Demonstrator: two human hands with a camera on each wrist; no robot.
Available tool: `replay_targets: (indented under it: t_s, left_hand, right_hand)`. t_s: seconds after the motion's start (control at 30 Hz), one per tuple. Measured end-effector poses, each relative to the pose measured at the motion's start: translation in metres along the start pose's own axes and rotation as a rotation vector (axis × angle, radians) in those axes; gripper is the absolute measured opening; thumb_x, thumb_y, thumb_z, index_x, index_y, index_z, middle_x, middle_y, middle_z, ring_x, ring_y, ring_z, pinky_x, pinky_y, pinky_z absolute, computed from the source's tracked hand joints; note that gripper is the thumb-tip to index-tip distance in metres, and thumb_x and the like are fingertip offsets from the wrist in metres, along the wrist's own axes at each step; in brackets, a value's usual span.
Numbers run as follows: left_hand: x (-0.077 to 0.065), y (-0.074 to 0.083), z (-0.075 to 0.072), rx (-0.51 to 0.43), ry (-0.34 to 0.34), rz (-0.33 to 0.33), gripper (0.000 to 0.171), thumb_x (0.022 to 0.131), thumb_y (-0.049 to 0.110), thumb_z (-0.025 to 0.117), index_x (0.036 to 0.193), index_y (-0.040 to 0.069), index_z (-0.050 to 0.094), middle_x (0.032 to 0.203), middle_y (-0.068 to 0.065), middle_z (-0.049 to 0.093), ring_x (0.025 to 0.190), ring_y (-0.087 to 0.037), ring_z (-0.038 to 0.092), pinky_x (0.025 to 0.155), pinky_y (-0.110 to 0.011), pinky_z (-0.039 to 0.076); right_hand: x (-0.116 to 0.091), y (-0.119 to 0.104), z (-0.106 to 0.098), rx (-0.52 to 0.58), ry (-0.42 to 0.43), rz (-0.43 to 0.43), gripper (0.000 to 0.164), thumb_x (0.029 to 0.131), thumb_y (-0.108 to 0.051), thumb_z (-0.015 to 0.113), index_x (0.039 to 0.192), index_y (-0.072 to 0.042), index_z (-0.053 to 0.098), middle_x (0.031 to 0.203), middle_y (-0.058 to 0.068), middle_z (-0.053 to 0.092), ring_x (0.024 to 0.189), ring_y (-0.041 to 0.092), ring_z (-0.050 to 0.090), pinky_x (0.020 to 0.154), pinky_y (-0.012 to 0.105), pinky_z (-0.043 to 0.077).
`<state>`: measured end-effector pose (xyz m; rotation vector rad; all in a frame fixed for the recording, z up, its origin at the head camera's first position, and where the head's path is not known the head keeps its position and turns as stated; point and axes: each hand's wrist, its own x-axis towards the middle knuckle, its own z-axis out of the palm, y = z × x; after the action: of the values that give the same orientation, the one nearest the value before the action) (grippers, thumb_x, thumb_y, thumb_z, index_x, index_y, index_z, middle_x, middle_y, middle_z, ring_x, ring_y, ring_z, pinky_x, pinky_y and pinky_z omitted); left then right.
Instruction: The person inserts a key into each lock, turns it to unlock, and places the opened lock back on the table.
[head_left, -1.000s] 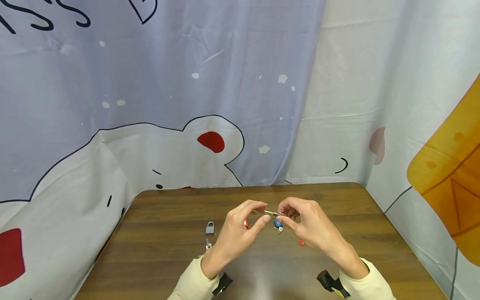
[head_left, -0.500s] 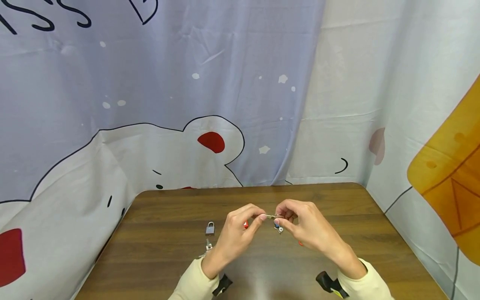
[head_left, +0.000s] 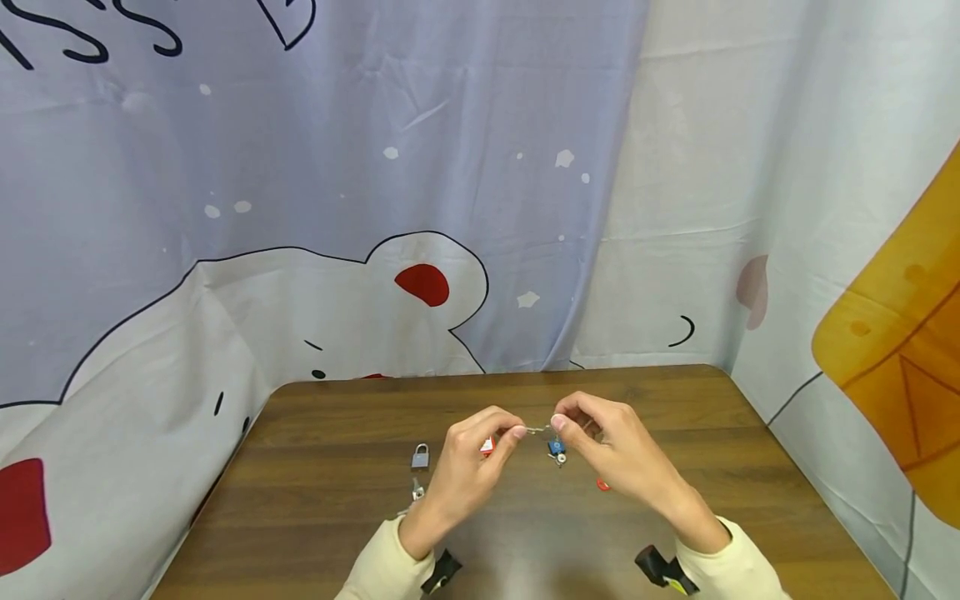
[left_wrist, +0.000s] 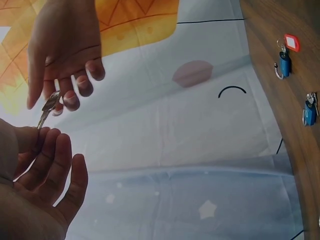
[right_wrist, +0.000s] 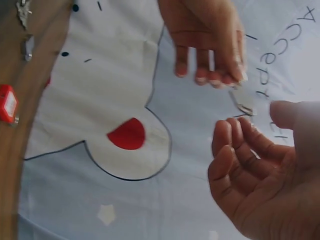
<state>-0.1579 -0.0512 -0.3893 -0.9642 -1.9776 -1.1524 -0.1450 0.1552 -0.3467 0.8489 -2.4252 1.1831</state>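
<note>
Both hands are pinching one small silvery key (head_left: 537, 430) between them, above the middle of the brown table (head_left: 315, 500). The left hand (head_left: 468, 467) is taking one end between thumb and forefinger, its other fingers loosely curled beneath, as the left wrist view is showing with the key (left_wrist: 48, 109) running slantwise from that hand's fingertips up to the other hand. The right hand (head_left: 611, 454) is pinching the opposite end with thumb and fingertips, its remaining fingers half open; in the right wrist view the key (right_wrist: 242, 101) is hanging just under the left hand's fingertips (right_wrist: 220, 80). The key is looking light, thin and stiff, probably slick metal, so a firm fingertip pinch on the broad flat head would likely be serving better than a hold on the narrow blade. Which end is the head, the pictures are not showing clearly. Lying on the table below are a small grey padlock (head_left: 420, 457) with keys (head_left: 415, 492) near it, a red item (head_left: 487, 447) half hidden by the left hand, a blue padlock (head_left: 557, 450) beneath the right hand, and a red tag (head_left: 602, 484) beside that wrist. Printed cloth is hanging behind the table.
</note>
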Motion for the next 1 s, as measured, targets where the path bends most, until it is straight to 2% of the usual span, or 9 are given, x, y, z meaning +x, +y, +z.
replay_targets:
  t_s: [0.1, 0.27, 0.47, 0.73, 0.87, 1.0]
  left_hand:
    - [0.001, 0.001, -0.001, -0.002, 0.005, -0.007, 0.007, 0.091, 0.015, 0.058, 0.09, 0.013, 0.065, 0.083, 0.006, 0.064, 0.076, -0.002, 0.058, 0.071, -0.014, 0.048]
    - [0.0, 0.001, -0.001, -0.003, 0.01, -0.019, 0.008, 0.092, 0.014, 0.057, 0.089, 0.014, 0.065, 0.083, 0.007, 0.064, 0.076, -0.002, 0.058, 0.068, -0.02, 0.049]
    - [0.0, 0.002, -0.001, 0.016, 0.009, -0.025, 0.009, 0.092, 0.015, 0.057, 0.089, 0.011, 0.065, 0.084, 0.006, 0.065, 0.077, -0.003, 0.059, 0.071, -0.015, 0.048]
    - [0.001, 0.002, 0.001, 0.003, -0.001, -0.02, 0.008, 0.092, 0.016, 0.057, 0.089, 0.014, 0.064, 0.083, 0.007, 0.063, 0.075, -0.002, 0.056, 0.068, -0.017, 0.049]
    - [0.002, 0.0, 0.0, -0.012, -0.023, -0.028, 0.01, 0.094, 0.017, 0.055, 0.09, 0.014, 0.064, 0.083, 0.006, 0.063, 0.075, -0.002, 0.056, 0.067, -0.019, 0.049]
    - [0.006, 0.0, -0.004, -0.002, -0.044, -0.065, 0.014, 0.096, 0.018, 0.05, 0.096, 0.016, 0.064, 0.087, 0.007, 0.065, 0.078, -0.003, 0.057, 0.069, -0.02, 0.049]
  right_hand:
    - [-0.002, 0.008, 0.006, 0.013, -0.004, -0.033, 0.007, 0.094, -0.021, 0.055, 0.094, -0.024, 0.06, 0.076, -0.012, 0.061, 0.063, 0.0, 0.056, 0.058, 0.02, 0.049]
    - [-0.005, 0.017, 0.016, 0.003, -0.006, -0.15, 0.01, 0.092, -0.013, 0.056, 0.095, -0.021, 0.061, 0.075, -0.011, 0.059, 0.063, -0.001, 0.053, 0.057, 0.016, 0.045]
    - [-0.007, 0.02, 0.021, -0.03, 0.01, -0.241, 0.013, 0.091, -0.007, 0.057, 0.089, -0.02, 0.058, 0.068, -0.009, 0.052, 0.06, -0.004, 0.045, 0.054, 0.01, 0.039]
    - [-0.008, 0.022, 0.022, -0.085, 0.007, -0.308, 0.015, 0.09, -0.005, 0.057, 0.086, -0.02, 0.056, 0.066, -0.012, 0.047, 0.06, -0.005, 0.041, 0.056, 0.006, 0.035]
    - [-0.008, 0.023, 0.021, -0.088, 0.004, -0.302, 0.016, 0.09, -0.006, 0.057, 0.086, -0.02, 0.056, 0.065, -0.012, 0.049, 0.06, -0.006, 0.043, 0.056, 0.006, 0.036]
    - [-0.009, 0.023, 0.019, -0.083, 0.002, -0.281, 0.015, 0.091, -0.007, 0.057, 0.086, -0.021, 0.056, 0.067, -0.012, 0.051, 0.06, -0.005, 0.045, 0.057, 0.006, 0.038]
